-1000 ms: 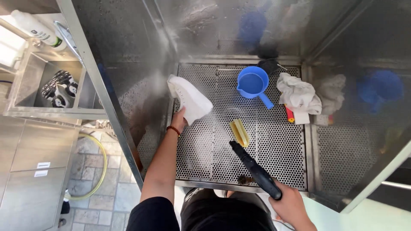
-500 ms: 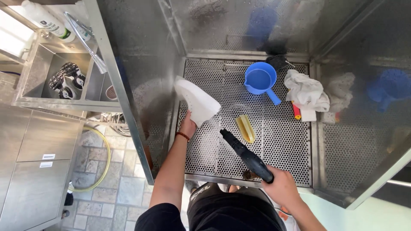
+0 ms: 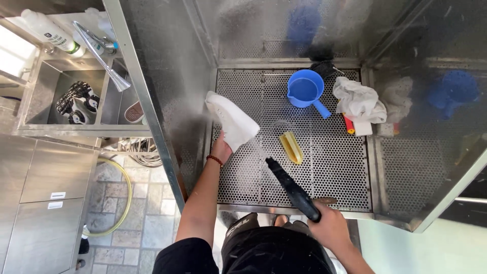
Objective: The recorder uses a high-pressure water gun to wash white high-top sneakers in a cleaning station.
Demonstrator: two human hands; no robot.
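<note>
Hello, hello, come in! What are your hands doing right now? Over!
Left hand grips white sneaker. Right hand grips black spray gun, nozzle aimed at sneaker. Yellow scrub brush lies apart on perforated steel tray; nothing between.

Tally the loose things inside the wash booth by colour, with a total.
White: 2, shoe and cloth
Blue: 1, jug
Yellow: 1, brush
Black: 1, spray gun
Total: 5

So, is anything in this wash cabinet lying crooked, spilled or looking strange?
Nothing looks damaged. The yellow brush lies loose and slanted on the perforated floor, and a white cloth sits crumpled beside the blue jug. The left hand holds the white shoe tilted.
</note>
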